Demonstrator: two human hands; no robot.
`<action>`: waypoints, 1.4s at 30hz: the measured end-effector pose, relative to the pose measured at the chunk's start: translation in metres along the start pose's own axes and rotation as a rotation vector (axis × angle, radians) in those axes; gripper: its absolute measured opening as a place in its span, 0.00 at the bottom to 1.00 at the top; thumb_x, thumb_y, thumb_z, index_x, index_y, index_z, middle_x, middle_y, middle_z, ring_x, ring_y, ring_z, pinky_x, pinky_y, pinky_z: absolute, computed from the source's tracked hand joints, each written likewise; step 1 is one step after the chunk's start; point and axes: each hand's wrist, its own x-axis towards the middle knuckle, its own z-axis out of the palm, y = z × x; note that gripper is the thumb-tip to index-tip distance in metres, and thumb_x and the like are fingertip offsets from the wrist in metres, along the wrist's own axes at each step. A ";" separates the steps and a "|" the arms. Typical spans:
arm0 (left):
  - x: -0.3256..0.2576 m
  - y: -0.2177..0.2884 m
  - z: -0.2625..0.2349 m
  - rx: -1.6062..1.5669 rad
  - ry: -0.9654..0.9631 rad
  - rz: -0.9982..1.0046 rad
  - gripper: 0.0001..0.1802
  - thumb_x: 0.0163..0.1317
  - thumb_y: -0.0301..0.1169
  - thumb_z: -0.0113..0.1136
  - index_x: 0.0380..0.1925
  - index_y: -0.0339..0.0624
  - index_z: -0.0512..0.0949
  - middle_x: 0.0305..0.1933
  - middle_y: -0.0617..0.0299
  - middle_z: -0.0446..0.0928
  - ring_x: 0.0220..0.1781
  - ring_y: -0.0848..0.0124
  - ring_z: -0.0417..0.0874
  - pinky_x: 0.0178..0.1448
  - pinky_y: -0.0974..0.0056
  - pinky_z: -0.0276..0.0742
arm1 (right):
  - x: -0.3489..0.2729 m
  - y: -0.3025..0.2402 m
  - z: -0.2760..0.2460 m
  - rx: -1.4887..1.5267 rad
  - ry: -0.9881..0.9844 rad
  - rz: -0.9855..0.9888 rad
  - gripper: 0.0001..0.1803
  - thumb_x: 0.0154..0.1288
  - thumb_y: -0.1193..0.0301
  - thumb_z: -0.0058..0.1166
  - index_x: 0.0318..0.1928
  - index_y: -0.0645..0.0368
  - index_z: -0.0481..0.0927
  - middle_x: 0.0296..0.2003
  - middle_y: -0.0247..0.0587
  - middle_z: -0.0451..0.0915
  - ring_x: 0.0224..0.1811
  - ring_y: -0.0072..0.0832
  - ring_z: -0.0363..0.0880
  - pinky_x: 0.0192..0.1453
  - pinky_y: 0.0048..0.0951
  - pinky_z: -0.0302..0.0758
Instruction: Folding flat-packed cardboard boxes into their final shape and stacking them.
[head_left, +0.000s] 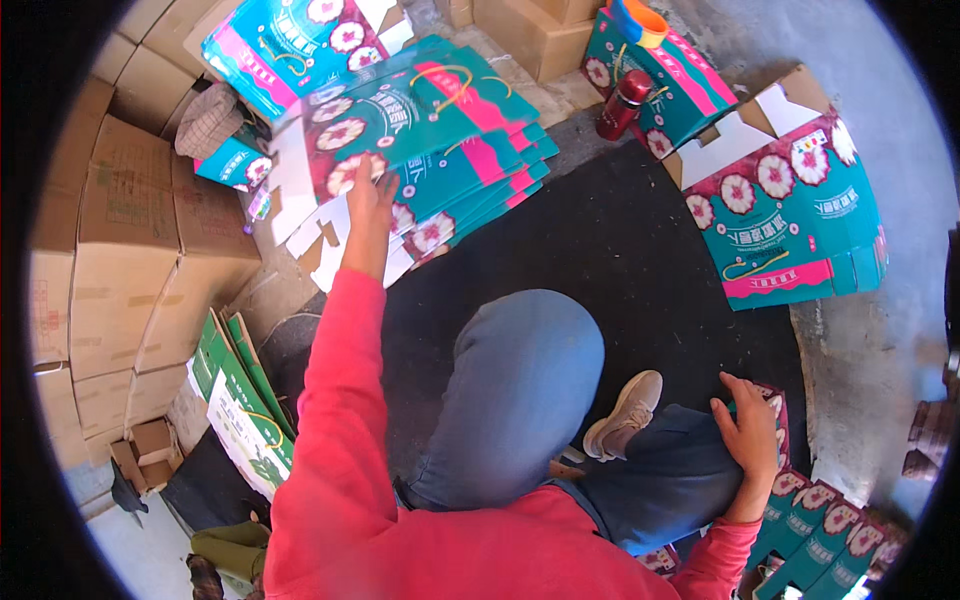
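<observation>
The stack of flat boxes (510,170) lies ahead and a little to the left, at the upper-left edge of a black mat (680,320); the boxes are teal with a pink band and pictures of cut fruit, fanned slightly out of line, and the top one shows a yellow cord handle (445,86); white flaps stick out on the left side of the stack.

The left hand (371,205) reaches onto the stack, its fingers slightly apart on the fruit-printed part of the top box; whether they pinch any card I cannot tell; the right hand (748,432) is down by the bent right knee, fingers apart and thumb spread, near a printed box (779,418) partly hidden behind it.

Behind the stack leans another teal box (290,50); left of it a checked cap (208,120) sits on a small teal box (232,162), and brown cartons (130,190) are piled along the left; beyond the mat stand a red flask (622,105) and a box with an orange and blue ring (640,22) on it; to the right is a larger teal box (790,220) with white flaps raised; more teal boxes (825,535) lie in a row at lower right; green and white bags (240,410) stand at lower left.
</observation>
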 end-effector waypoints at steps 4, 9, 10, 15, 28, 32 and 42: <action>-0.120 0.023 0.018 0.130 -0.016 0.141 0.19 0.71 0.39 0.63 0.55 0.38 0.77 0.52 0.59 0.80 0.53 0.64 0.82 0.57 0.57 0.79 | -0.013 0.008 -0.002 0.009 0.064 -0.050 0.21 0.66 0.68 0.60 0.58 0.61 0.78 0.51 0.52 0.81 0.53 0.52 0.81 0.54 0.45 0.78; -0.198 0.068 0.020 0.536 -0.251 0.688 0.14 0.73 0.33 0.60 0.50 0.32 0.79 0.45 0.65 0.81 0.47 0.77 0.77 0.55 0.70 0.73 | -0.034 0.025 -0.001 -0.005 0.113 -0.073 0.21 0.67 0.66 0.59 0.58 0.61 0.78 0.51 0.53 0.82 0.52 0.52 0.81 0.55 0.45 0.78; -0.208 0.078 0.029 0.519 -0.268 0.701 0.14 0.73 0.33 0.60 0.50 0.32 0.79 0.45 0.65 0.81 0.47 0.77 0.77 0.55 0.70 0.73 | -0.038 0.030 0.000 -0.018 0.107 -0.073 0.21 0.67 0.65 0.59 0.58 0.60 0.78 0.50 0.54 0.82 0.52 0.52 0.81 0.55 0.46 0.78; -0.271 0.122 0.076 0.815 -0.526 0.921 0.15 0.70 0.29 0.63 0.51 0.29 0.79 0.40 0.60 0.85 0.41 0.76 0.80 0.48 0.67 0.77 | -0.051 0.043 -0.004 0.011 0.164 -0.092 0.21 0.66 0.65 0.61 0.57 0.59 0.78 0.50 0.54 0.82 0.52 0.51 0.81 0.55 0.45 0.78; -0.347 0.111 0.171 1.043 -1.373 0.637 0.18 0.61 0.29 0.70 0.48 0.32 0.80 0.43 0.54 0.86 0.44 0.70 0.85 0.50 0.65 0.78 | -0.079 0.060 -0.090 0.573 0.310 -0.246 0.30 0.67 0.57 0.65 0.63 0.61 0.78 0.54 0.48 0.84 0.57 0.35 0.81 0.63 0.34 0.75; -0.354 0.055 0.197 1.074 -1.329 0.584 0.21 0.61 0.32 0.69 0.51 0.31 0.78 0.44 0.51 0.83 0.48 0.60 0.85 0.55 0.60 0.77 | -0.062 0.087 -0.059 0.658 0.054 -0.122 0.25 0.73 0.53 0.59 0.56 0.61 0.84 0.35 0.38 0.85 0.38 0.21 0.77 0.45 0.29 0.76; -0.416 -0.045 0.196 1.358 -1.419 0.963 0.53 0.53 0.45 0.76 0.72 0.31 0.59 0.73 0.35 0.62 0.76 0.42 0.63 0.78 0.51 0.60 | -0.020 0.110 -0.032 0.931 0.048 0.010 0.25 0.76 0.49 0.53 0.44 0.62 0.84 0.32 0.33 0.83 0.32 0.19 0.79 0.35 0.26 0.80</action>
